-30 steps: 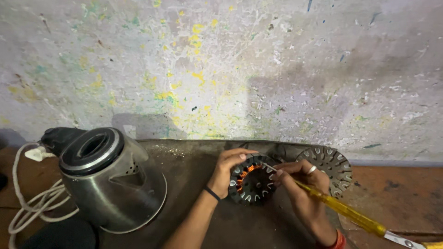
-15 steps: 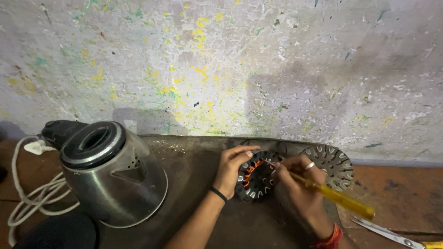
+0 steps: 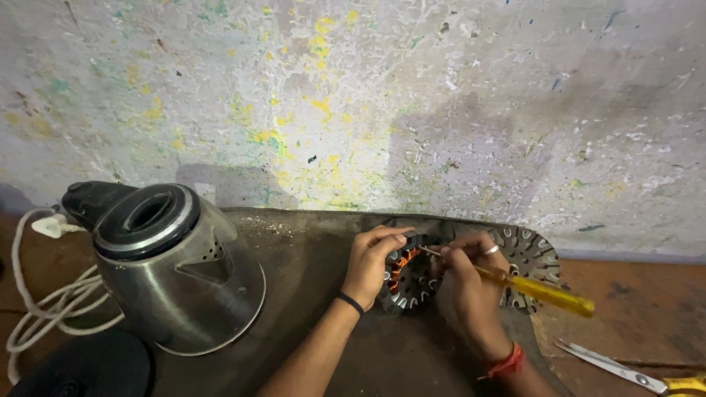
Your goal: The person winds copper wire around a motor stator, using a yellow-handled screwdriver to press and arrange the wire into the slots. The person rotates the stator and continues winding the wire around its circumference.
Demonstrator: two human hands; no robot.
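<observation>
My left hand (image 3: 369, 263) grips a round motor stator (image 3: 408, 281) with copper windings, holding it tilted on a dark worn board (image 3: 309, 242). My right hand (image 3: 467, 283) holds a yellow-handled screwdriver (image 3: 540, 292). Its metal tip pokes into the stator's top edge near my left fingers. A ring sits on one finger of the right hand, and a red thread circles that wrist. A black band is on the left wrist.
A steel electric kettle (image 3: 173, 268) lies tilted at left, with a white cord (image 3: 40, 294) coiled beside it. A second slotted metal stator disc (image 3: 531, 257) lies behind my right hand. Scissors with a yellow handle (image 3: 632, 371) rest at bottom right. A paint-spattered wall (image 3: 368, 103) rises behind.
The view has shifted slightly. My right hand has swung the screwdriver so its handle points further right and lower. Both hands stay on the stator.
</observation>
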